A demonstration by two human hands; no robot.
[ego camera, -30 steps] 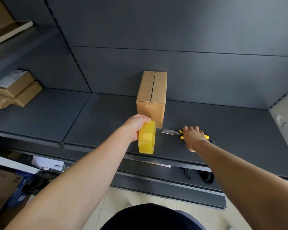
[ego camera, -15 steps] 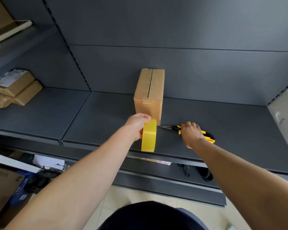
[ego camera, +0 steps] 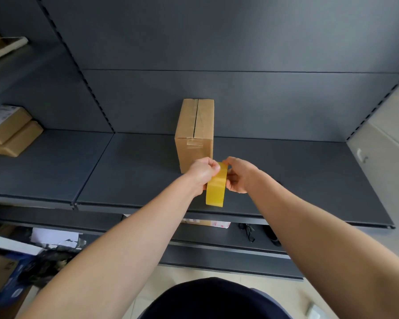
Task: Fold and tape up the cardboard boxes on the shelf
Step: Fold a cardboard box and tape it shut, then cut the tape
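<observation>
While both hands meet just before it, the plain brown cardboard box [ego camera: 195,134] stands on the dark grey metal shelf [ego camera: 309,180], narrow end towards them, its seamed top running lengthwise away. The left hand [ego camera: 202,172] grips the glossy yellow tape roll [ego camera: 215,189] held edge-on; the right hand [ego camera: 238,174] pinches its upper rim. Taped brown parcels [ego camera: 9,132] lie well beyond the left hand.

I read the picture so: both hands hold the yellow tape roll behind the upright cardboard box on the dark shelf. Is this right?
Not fully. The head view shows the yellow tape roll in front of the upright cardboard box, not behind it. The left hand and right hand do both hold it, and the box stands on the dark shelf.
</observation>
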